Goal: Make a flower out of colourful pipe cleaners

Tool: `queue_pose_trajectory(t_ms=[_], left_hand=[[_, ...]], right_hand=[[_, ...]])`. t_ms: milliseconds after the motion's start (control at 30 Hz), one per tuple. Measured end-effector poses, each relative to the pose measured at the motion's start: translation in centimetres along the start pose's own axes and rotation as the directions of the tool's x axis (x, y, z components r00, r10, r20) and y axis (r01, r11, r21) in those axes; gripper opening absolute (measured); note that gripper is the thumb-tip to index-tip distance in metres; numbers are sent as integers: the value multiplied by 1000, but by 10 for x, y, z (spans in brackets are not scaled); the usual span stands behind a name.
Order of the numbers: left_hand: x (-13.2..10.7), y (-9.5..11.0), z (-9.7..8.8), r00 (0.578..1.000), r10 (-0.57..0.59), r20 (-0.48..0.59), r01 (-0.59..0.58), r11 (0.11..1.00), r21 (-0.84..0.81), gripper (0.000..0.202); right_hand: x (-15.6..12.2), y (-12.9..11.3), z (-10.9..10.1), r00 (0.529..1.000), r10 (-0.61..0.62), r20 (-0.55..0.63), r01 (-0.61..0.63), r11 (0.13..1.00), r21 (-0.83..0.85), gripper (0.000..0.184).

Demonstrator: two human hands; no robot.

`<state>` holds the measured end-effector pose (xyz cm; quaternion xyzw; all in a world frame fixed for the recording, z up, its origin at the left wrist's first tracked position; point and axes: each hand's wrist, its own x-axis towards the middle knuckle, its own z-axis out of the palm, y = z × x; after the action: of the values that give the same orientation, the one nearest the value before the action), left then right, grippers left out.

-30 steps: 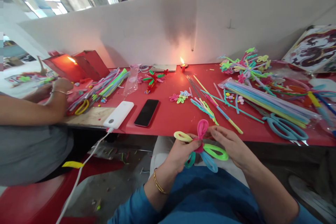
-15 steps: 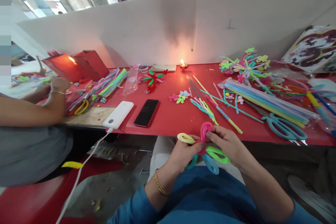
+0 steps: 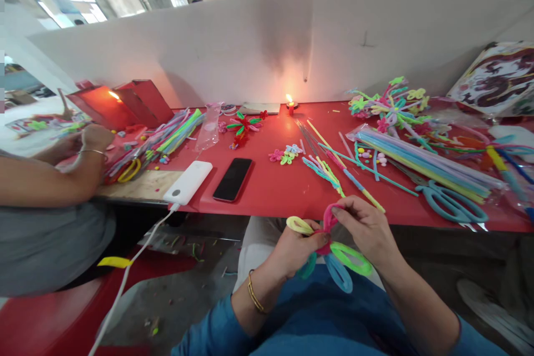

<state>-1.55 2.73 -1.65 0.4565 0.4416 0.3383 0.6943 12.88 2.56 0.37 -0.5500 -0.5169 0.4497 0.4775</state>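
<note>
Just below the red table's front edge (image 3: 267, 208) I hold a pipe-cleaner flower (image 3: 334, 253) with yellow, pink, green, blue and teal loop petals. My left hand (image 3: 294, 247) pinches its centre from the left. My right hand (image 3: 367, 231) has its fingers closed on the pink loop at the top. Both hands hover over my lap, in front of the blue sleeves.
On the table lie a black phone (image 3: 232, 179), a white power bank (image 3: 188, 182) with a cable, a lit candle (image 3: 291, 104), teal scissors (image 3: 453, 204), a bag of pipe cleaners (image 3: 421, 164) and finished flowers (image 3: 390, 103). Another person's arm (image 3: 54, 178) works at the left.
The flower and both hands have drifted slightly down and right. My right fingers have bent the pink loop over, flattening it.
</note>
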Motion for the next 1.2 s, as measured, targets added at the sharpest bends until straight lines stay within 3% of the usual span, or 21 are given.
queue_pose_trajectory(t_ms=[67, 267, 400, 533, 667, 833, 1033, 1200], left_hand=[[2, -3, -1, 1000, 4, -14, -3, 1000, 12, 19], [4, -10, -3, 999, 26, -22, -25, 999, 28, 18], [2, -6, -2, 996, 40, -78, -43, 998, -38, 19], [0, 2, -3, 974, 133, -182, -155, 982, -112, 20], [-2, 5, -4, 960, 185, -208, -212, 971, -112, 21], [-3, 5, -7, 980, 140, -140, -157, 980, -123, 30], [-2, 6, -8, 974, 169, -148, -179, 982, -57, 27], [-2, 7, -8, 979, 170, -114, -177, 983, -57, 27]], right_hand=[[0, 0, 1, 1000, 13, 11, -13, 1000, 0, 17], [2, 5, 4, 993, 78, 87, -95, 970, 222, 16], [5, 7, 2, 990, 76, 119, -101, 970, 221, 20], [3, 9, -2, 972, 78, 221, -95, 993, 65, 26], [-3, 9, -1, 916, 98, 388, -46, 989, -142, 22], [-6, 8, -1, 946, 46, 321, 5, 988, -156, 23], [-7, 6, 1, 942, 25, 336, 60, 969, -240, 16], [-8, 8, 4, 962, 3, 274, 73, 961, -268, 14]])
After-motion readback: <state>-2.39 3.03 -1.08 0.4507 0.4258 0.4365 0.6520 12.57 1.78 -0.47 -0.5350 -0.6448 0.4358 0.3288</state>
